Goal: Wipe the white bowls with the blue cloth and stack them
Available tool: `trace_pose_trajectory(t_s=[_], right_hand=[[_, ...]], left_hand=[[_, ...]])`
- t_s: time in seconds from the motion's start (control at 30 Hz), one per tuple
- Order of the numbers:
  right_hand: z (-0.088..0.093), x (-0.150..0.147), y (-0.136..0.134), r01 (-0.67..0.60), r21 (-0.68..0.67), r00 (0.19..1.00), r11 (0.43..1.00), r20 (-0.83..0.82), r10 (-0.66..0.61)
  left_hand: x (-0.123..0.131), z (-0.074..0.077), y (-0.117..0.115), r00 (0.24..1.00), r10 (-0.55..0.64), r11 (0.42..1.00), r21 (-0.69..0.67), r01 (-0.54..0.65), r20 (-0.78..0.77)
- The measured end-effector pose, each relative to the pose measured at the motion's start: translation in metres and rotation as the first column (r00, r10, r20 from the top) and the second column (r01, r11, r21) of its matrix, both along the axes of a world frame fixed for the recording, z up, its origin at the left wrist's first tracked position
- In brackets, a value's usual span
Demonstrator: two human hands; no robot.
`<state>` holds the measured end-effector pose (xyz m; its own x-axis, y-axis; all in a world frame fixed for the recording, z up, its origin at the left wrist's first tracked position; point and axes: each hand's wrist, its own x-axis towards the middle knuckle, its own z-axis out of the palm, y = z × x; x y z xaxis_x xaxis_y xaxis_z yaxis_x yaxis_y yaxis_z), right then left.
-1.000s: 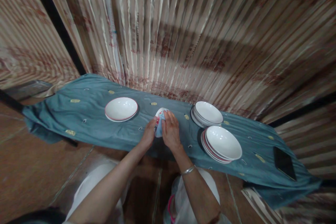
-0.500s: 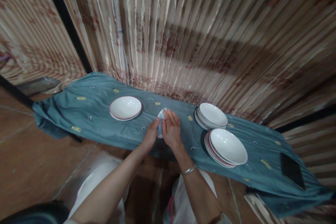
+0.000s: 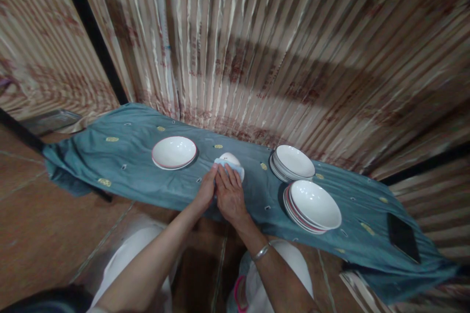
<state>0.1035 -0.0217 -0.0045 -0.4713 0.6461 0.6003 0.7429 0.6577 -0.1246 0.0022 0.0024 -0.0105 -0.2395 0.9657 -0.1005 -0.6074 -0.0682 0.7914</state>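
Over the middle of the cloth-covered table, my hands meet at a white dish (image 3: 230,157), mostly hidden behind them. My left hand (image 3: 206,190) is closed at its left edge, thumb up; its grip is partly covered by the other hand. With fingers together, my right hand (image 3: 229,193) presses a pale blue cloth (image 3: 237,167) against the dish. Left of my hands sits a white bowl (image 3: 174,151) with a red rim, apparently on another one. On the right stand two stacks of white dishes, a farther stack (image 3: 294,160) and a nearer stack (image 3: 316,204) with some red rims.
A green patterned tablecloth (image 3: 139,166) covers the narrow table. A dark flat phone-like object (image 3: 403,237) lies at its right end. Black posts (image 3: 91,34) rise at the sides, before a striped curtain (image 3: 220,49). A metal tray (image 3: 51,120) is at far left.
The dish has turned from edge-on to showing more of its face. My right hand and the blue cloth have shifted across it, with the cloth now spread under the fingers.
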Motion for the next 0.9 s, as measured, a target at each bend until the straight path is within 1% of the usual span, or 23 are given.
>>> trace_pose_trajectory(t_s=[0.07,0.17,0.27,0.37,0.43,0.57,0.63,0.7,0.8,0.9], right_hand=[[0.006,0.003,0.002,0.021,0.018,1.0,1.0,-0.006,-0.021],[0.016,0.007,0.007,0.072,0.014,0.997,0.997,-0.043,-0.071],[0.024,0.013,0.014,0.089,-0.012,0.991,0.996,-0.096,-0.09],[0.028,0.019,0.02,0.097,-0.06,0.982,0.993,-0.157,-0.105],[0.03,0.023,0.025,0.094,-0.111,0.972,0.989,-0.205,-0.116],[0.031,0.029,0.034,0.051,-0.237,0.936,0.97,-0.327,-0.128],[0.029,0.033,0.04,0.024,-0.309,0.902,0.951,-0.404,-0.154],[0.025,0.037,0.047,-0.004,-0.399,0.853,0.917,-0.48,-0.205],[0.016,0.044,0.057,-0.057,-0.539,0.76,0.84,-0.569,-0.314],[0.002,0.049,0.066,-0.11,-0.628,0.64,0.77,-0.638,-0.429]], left_hand=[[0.001,0.005,-0.003,0.985,-0.026,1.0,0.004,0.027,-0.168],[0.003,0.013,-0.006,0.957,-0.037,0.999,0.004,0.04,-0.288],[0.003,0.017,-0.008,0.937,-0.046,0.999,-0.024,0.041,-0.345],[0.002,0.019,-0.01,0.912,-0.099,0.995,-0.036,0.093,-0.399],[0.002,0.019,-0.011,0.898,-0.127,0.992,-0.045,0.119,-0.421],[0.002,0.018,-0.011,0.896,-0.128,0.991,-0.033,0.126,-0.426],[0.003,0.017,-0.011,0.9,-0.123,0.992,-0.026,0.123,-0.418],[0.003,0.017,-0.011,0.9,-0.123,0.992,-0.04,0.117,-0.417],[0.002,0.019,-0.012,0.894,-0.135,0.991,-0.078,0.112,-0.428],[0.001,0.021,-0.014,0.89,-0.143,0.989,-0.102,0.109,-0.433]])
